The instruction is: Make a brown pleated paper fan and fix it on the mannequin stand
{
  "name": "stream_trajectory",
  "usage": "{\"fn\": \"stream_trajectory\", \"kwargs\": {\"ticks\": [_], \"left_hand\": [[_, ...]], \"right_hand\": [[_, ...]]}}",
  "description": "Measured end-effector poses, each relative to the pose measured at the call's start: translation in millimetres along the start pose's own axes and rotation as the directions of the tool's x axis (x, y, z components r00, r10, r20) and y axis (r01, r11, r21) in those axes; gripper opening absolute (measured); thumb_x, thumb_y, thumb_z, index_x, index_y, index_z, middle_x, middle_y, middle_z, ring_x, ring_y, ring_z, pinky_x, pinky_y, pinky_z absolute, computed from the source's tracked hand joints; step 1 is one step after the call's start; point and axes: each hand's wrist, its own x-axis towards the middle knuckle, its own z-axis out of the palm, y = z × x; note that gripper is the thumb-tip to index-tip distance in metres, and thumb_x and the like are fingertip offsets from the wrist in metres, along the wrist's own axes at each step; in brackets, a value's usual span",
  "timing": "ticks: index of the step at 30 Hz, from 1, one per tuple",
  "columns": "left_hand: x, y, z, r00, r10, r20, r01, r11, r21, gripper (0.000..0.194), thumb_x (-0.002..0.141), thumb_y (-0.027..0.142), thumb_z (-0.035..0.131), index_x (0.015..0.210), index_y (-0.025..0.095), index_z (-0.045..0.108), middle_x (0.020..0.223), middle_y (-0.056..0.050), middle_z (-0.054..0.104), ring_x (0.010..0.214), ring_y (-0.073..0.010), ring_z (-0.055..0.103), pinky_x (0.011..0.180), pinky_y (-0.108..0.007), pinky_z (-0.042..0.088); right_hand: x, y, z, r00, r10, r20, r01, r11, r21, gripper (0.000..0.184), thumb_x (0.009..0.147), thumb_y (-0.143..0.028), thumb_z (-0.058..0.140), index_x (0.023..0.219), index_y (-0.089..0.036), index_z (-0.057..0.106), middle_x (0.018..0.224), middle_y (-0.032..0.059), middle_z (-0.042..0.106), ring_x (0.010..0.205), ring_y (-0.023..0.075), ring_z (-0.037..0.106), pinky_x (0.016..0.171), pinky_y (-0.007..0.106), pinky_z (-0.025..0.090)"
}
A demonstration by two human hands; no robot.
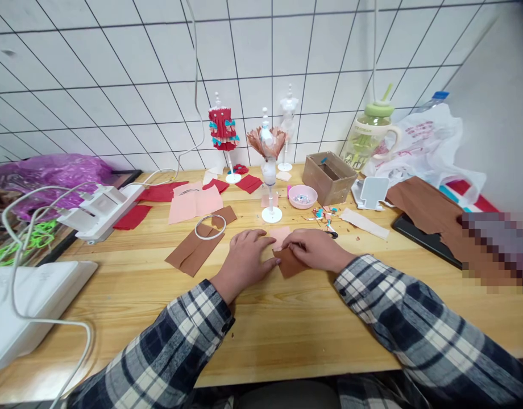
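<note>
Flat on the wooden table lies a small brown piece of crepe-like paper [290,266], with a pale pink piece [280,233] at its far edge. My left hand [249,258] rests beside them, fingers stretched and thumb apart; its fingertips touch the pink piece and its thumb the brown one's left edge. Bent over the right side of the brown piece, my right hand [315,248] has its fingers pinched together at the edge where brown meets pink. Just beyond stands a white mini dress form [269,170] wearing brown petal-like pieces [257,143].
Behind are a red-dressed form [222,129] and a bare form [289,116]. Around lie a white ring [210,226], brown sheets [193,250], a pink bowl [303,196], a cardboard box [330,177], paper scraps [325,215], a power strip [110,213] and a green-lidded jug [370,133].
</note>
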Motion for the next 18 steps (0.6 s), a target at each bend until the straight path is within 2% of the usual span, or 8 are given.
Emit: {"fn": "stream_trajectory", "kwargs": {"ticks": [3, 8, 12, 15, 18], "left_hand": [[0.1, 0.4, -0.2, 1.000, 0.002, 0.004, -0.002, 1.000, 0.003, 0.044, 0.080, 0.052, 0.067, 0.118, 0.029, 0.066, 0.129, -0.006, 0.060, 0.120, -0.0297, 0.051, 0.103, -0.051, 0.038], [1.1, -0.8, 0.2, 1.000, 0.006, 0.007, -0.006, 1.000, -0.013, 0.045, 0.080, 0.051, 0.068, 0.118, 0.028, 0.066, 0.128, -0.006, 0.061, 0.120, -0.0295, 0.051, 0.102, -0.051, 0.038], [1.1, -2.8, 0.6, 1.000, 0.015, 0.011, -0.015, 1.000, -0.013, 0.044, 0.080, 0.051, 0.067, 0.118, 0.028, 0.066, 0.128, -0.006, 0.060, 0.119, -0.0296, 0.051, 0.102, -0.051, 0.038], [1.2, -3.1, -0.3, 1.000, 0.016, 0.016, -0.016, 1.000, -0.012, 0.045, 0.080, 0.051, 0.067, 0.118, 0.028, 0.065, 0.128, -0.007, 0.060, 0.120, -0.0295, 0.051, 0.102, -0.051, 0.039], [1.3, 0.0, -4.3, 1.000, 0.021, 0.008, -0.021, 1.000, 0.005, 0.049, 0.079, 0.050, 0.069, 0.122, 0.026, 0.063, 0.129, -0.008, 0.060, 0.120, -0.0304, 0.050, 0.102, -0.052, 0.039]], "right_hand": [[-0.4, 5.2, -2.7, 0.994, 0.079, -0.071, -0.077, 0.997, 0.021, 0.028, 0.087, -0.015, 0.048, 0.101, -0.024, 0.070, 0.095, 0.0016, 0.073, 0.084, 0.0169, 0.065, 0.073, 0.027, 0.042], [-1.2, 8.2, -6.1, 0.999, 0.047, 0.026, -0.044, 0.995, -0.094, 0.030, 0.087, -0.016, 0.048, 0.102, -0.025, 0.072, 0.098, 0.0027, 0.074, 0.088, 0.0189, 0.065, 0.074, 0.028, 0.041], [-1.7, 9.1, -7.4, 0.998, 0.061, -0.021, -0.062, 0.994, -0.086, 0.030, 0.087, -0.015, 0.047, 0.100, -0.024, 0.073, 0.097, 0.0034, 0.073, 0.090, 0.0181, 0.064, 0.076, 0.028, 0.041], [-2.2, 6.5, -7.5, 1.000, 0.004, -0.028, -0.006, 0.997, -0.071, 0.035, 0.086, -0.015, 0.049, 0.109, -0.028, 0.073, 0.097, 0.0025, 0.072, 0.090, 0.0174, 0.063, 0.075, 0.027, 0.040], [-2.1, 2.0, -6.2, 0.996, -0.061, 0.058, 0.067, 0.991, -0.116, 0.040, 0.085, -0.016, 0.051, 0.115, -0.032, 0.071, 0.095, 0.0020, 0.071, 0.084, 0.0173, 0.063, 0.069, 0.027, 0.038]]}}
